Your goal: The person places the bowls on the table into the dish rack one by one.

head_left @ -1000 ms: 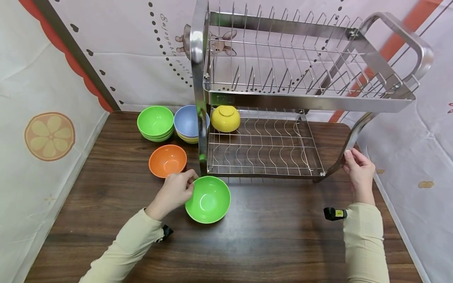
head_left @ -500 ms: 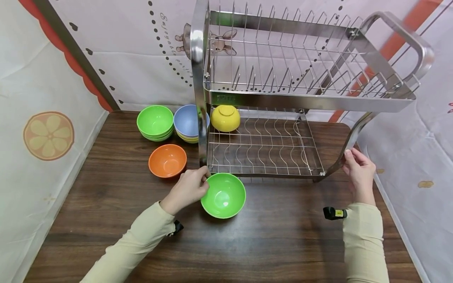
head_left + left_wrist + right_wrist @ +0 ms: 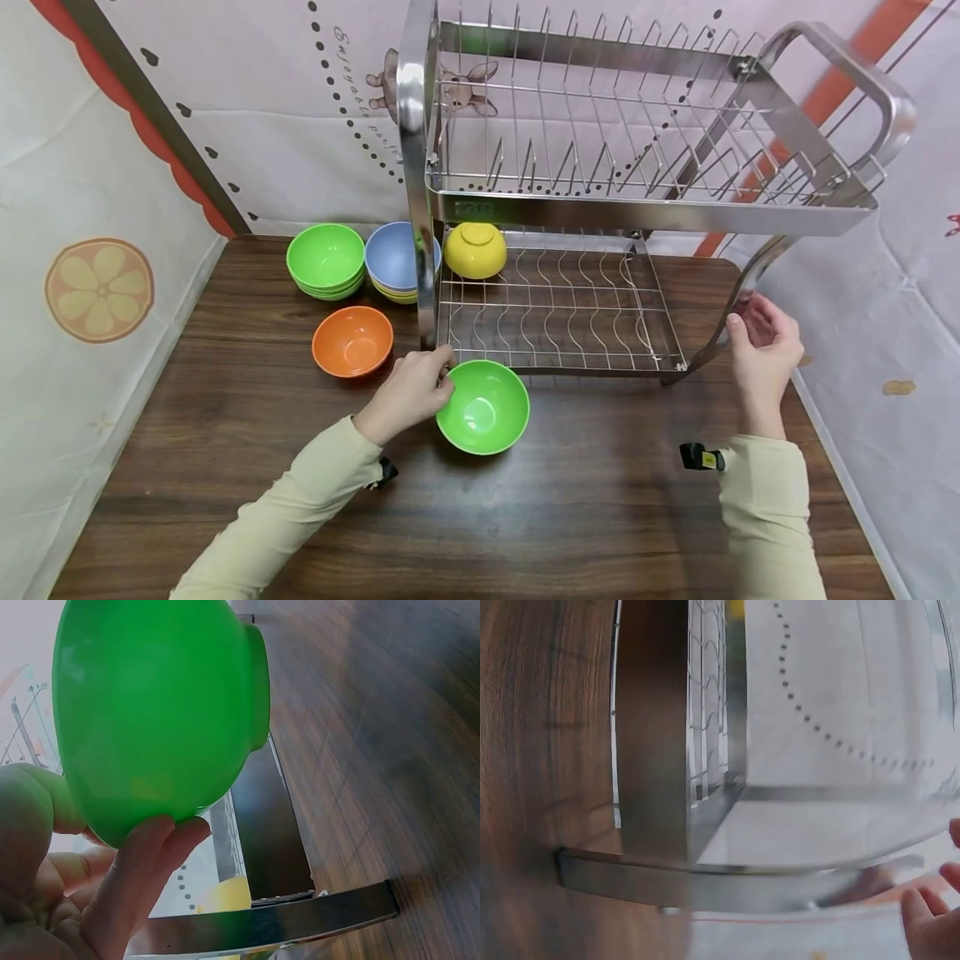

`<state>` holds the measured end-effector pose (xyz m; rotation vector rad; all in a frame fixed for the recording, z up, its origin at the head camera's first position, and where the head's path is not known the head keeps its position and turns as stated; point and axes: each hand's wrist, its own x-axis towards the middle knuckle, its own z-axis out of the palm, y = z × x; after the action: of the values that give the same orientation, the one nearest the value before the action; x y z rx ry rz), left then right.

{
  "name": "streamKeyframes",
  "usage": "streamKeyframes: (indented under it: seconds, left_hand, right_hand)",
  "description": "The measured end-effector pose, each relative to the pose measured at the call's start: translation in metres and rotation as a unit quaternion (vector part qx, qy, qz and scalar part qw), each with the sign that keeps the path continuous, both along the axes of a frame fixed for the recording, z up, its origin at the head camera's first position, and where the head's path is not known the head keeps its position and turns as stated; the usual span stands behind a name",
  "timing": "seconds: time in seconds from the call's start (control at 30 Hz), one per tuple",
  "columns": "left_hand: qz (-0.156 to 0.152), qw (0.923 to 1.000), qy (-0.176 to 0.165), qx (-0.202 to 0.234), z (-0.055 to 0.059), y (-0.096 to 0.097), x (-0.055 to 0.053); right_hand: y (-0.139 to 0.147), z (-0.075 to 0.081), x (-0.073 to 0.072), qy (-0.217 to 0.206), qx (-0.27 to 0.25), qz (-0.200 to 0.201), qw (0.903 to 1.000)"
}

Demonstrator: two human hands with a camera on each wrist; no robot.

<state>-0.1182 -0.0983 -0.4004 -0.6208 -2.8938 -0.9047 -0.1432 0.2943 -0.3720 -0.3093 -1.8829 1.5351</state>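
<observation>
My left hand (image 3: 408, 392) pinches the left rim of a green bowl (image 3: 483, 408), which it holds upright in front of the lower tier of a metal dish rack (image 3: 652, 218). The left wrist view shows the bowl's outside and foot (image 3: 259, 690) raised over the table, thumb and fingers at its rim. Beside the rack's right post (image 3: 756, 267) is my right hand (image 3: 765, 350), fingers loosely bent and nothing gripped. In the right wrist view, its fingertips (image 3: 915, 904) are near the blurred post. A yellow bowl (image 3: 476, 252) sits upside down on the lower tier's left end.
Left of the rack stand a stack of green bowls (image 3: 326, 258) and a blue bowl (image 3: 392, 257) on top of yellow ones. An orange bowl (image 3: 352, 342) is in front of them. Beneath everything is a wooden table (image 3: 585, 517), with patterned cloth walls (image 3: 300, 167) around it.
My left hand has carried the green bowl to the right and slightly towards the rack. My right hand has let go of the rack's post and loosened its fingers.
</observation>
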Motion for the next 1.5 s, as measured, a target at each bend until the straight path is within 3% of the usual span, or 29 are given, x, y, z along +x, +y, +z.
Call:
streamKeyframes:
  seconds: [0.07,0.13,0.23,0.3,0.4,0.57,0.67,0.77,0.93,1.1,1.27,1.5]
  left_hand:
    - [-0.002,1.0,0.003,-0.007,0.0,0.001,-0.001]
    - [-0.004,0.9999,0.007,-0.01,0.0,0.002,-0.002]
    - [-0.005,0.9999,0.008,-0.01,0.0,0.004,-0.003]
    - [-0.004,0.9999,0.009,-0.011,0.001,0.005,-0.003]
    - [-0.004,0.9999,0.006,-0.014,0.002,0.006,-0.004]
    - [-0.006,0.9998,0.007,-0.015,0.003,0.007,-0.004]
    - [-0.003,0.9999,0.005,-0.013,0.004,0.007,-0.004]
    - [-0.002,1.0,0.003,-0.009,0.005,0.008,-0.004]
    - [-0.009,0.9999,0.006,-0.008,0.007,0.01,-0.005]
    - [-0.013,0.9998,0.006,-0.013,0.008,0.013,-0.006]
    - [-0.015,0.9997,0.006,-0.016,0.008,0.013,-0.007]
    - [-0.017,0.9996,0.01,-0.018,0.008,0.013,-0.008]
  right_hand:
    - [-0.01,0.006,0.006,0.009,0.06,0.009,0.9981]
    - [-0.027,0.016,0.015,0.037,0.109,0.052,0.992]
    - [-0.053,0.028,0.026,0.096,0.2,0.135,0.9658]
    - [-0.068,0.03,0.03,0.14,0.263,0.196,0.9342]
    - [-0.081,0.023,0.032,0.193,0.346,0.281,0.8739]
    - [-0.109,0.018,0.043,0.206,0.415,0.413,0.784]
    - [-0.124,0.015,0.05,0.193,0.447,0.46,0.743]
    - [-0.135,0.008,0.055,0.179,0.476,0.48,0.7144]
    - [-0.147,-0.003,0.059,0.187,0.516,0.478,0.6859]
    - [-0.151,-0.009,0.059,0.195,0.54,0.472,0.6694]
    - [-0.152,-0.012,0.058,0.208,0.559,0.461,0.6576]
    - [-0.154,-0.015,0.058,0.219,0.572,0.447,0.6517]
